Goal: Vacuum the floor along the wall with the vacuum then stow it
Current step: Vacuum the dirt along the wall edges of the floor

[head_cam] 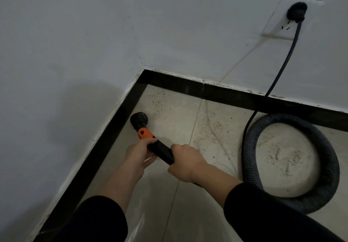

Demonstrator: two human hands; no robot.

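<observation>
A black vacuum wand (163, 150) with an orange collar (144, 133) ends in a round black nozzle (139, 118). The nozzle sits on the tiled floor (178, 121) against the black skirting of the left wall (116, 127), near the corner. My left hand (140, 153) grips the wand just behind the orange collar. My right hand (185, 161) grips the wand further back. The ribbed black hose (293, 159) curls in a loop on the floor to the right. The vacuum's body is out of view.
Dark specks of dirt (209, 121) lie scattered over the tiles near the corner and the far skirting (235, 95). A black power cord (282, 72) runs from a plug (297, 12) in a wall socket down to the floor beside the hose.
</observation>
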